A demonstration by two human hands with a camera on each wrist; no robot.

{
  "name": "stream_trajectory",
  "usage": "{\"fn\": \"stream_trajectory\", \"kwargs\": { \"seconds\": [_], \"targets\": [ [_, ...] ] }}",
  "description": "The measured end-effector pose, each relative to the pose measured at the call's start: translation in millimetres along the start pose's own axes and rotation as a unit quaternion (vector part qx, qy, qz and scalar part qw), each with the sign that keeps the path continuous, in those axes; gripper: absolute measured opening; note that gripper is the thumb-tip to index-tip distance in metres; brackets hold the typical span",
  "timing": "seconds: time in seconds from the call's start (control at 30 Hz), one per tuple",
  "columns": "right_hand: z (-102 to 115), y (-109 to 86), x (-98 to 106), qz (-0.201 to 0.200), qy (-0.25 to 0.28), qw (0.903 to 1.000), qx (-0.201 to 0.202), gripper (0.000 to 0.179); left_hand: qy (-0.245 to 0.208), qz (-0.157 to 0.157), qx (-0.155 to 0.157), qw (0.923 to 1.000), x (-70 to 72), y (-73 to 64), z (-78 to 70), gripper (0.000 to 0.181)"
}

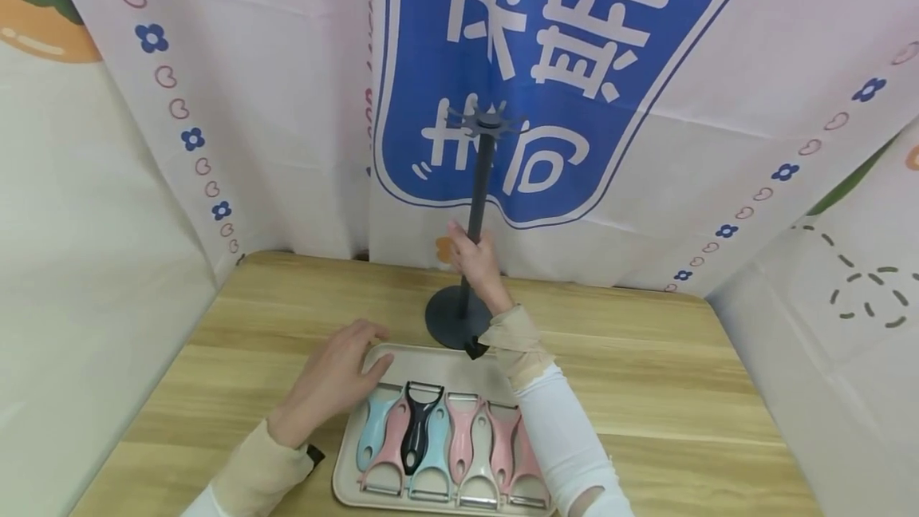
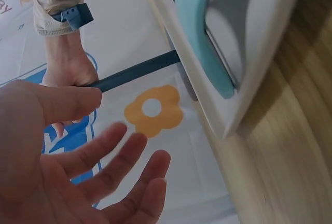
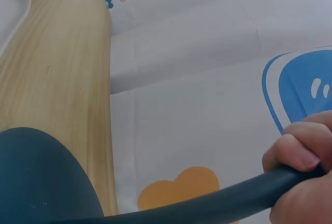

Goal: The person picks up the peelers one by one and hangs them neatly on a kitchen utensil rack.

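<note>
A dark grey stand (image 1: pixel 481 190) with a round base and a ring of hooks at its top rises behind a beige tray (image 1: pixel 431 362). My right hand (image 1: pixel 477 263) grips its pole partway up, fingers wrapped round it in the right wrist view. On the tray several Y-shaped peelers lie side by side: a black peeler (image 1: pixel 416 431), light blue ones, pink ones and a whitish peeler (image 1: pixel 482 447). My left hand (image 1: pixel 333 380) is over the tray's back left corner, its fingers loosely bent with nothing in them. Close by is a light blue peeler (image 1: pixel 372 428).
The wooden table (image 1: pixel 646 389) ends at a hanging white cloth (image 1: pixel 301 102) with a blue printed sign. More cloth hangs at both sides. My right forearm (image 1: pixel 567 429) covers the tray's right end.
</note>
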State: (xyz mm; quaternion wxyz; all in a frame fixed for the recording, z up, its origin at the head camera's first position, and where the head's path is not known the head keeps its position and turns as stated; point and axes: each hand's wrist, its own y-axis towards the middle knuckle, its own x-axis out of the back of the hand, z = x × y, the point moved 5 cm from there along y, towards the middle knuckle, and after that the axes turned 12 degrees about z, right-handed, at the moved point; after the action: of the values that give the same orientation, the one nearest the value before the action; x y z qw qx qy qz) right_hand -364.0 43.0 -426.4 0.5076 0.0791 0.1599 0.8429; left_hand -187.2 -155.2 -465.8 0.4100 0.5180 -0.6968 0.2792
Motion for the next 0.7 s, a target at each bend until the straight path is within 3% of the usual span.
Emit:
{"fn": "stream_trajectory", "kwargs": {
  "seconds": [0.13,0.23,0.3,0.4,0.47,0.53,0.7],
  "targets": [
    [0,1.3,-1,-0.008,0.006,0.9999,0.002,0.059,0.022,0.001,-0.042,0.9989,0.2,-3.1,0.9,0.017],
    [0,1.5,0,-0.015,0.008,0.9998,-0.003,0.059,0.048,0.011,-0.093,0.9944,-1.7,-4.9,-0.3,0.016],
    [0,1.1,1,-0.020,0.008,0.9998,-0.005,0.060,0.065,0.020,-0.142,0.9875,-4.2,-6.0,-3.1,0.021],
    [0,0.6,2,-0.023,0.005,0.9997,-0.010,0.060,0.078,0.035,-0.222,0.9712,-9.0,-10.2,-8.1,0.028],
    [1,0.7,1,-0.022,0.002,0.9997,-0.010,0.060,0.080,0.051,-0.258,0.9614,-13.0,-13.7,-9.8,0.034],
    [1,0.7,1,-0.019,-0.001,0.9998,-0.008,0.060,0.078,0.075,-0.269,0.9571,-16.8,-17.3,-10.3,0.039],
    [1,0.0,1,-0.019,-0.002,0.9998,-0.004,0.060,0.089,0.118,-0.250,0.9567,-24.3,-24.4,-10.6,0.048]
  ]
}}
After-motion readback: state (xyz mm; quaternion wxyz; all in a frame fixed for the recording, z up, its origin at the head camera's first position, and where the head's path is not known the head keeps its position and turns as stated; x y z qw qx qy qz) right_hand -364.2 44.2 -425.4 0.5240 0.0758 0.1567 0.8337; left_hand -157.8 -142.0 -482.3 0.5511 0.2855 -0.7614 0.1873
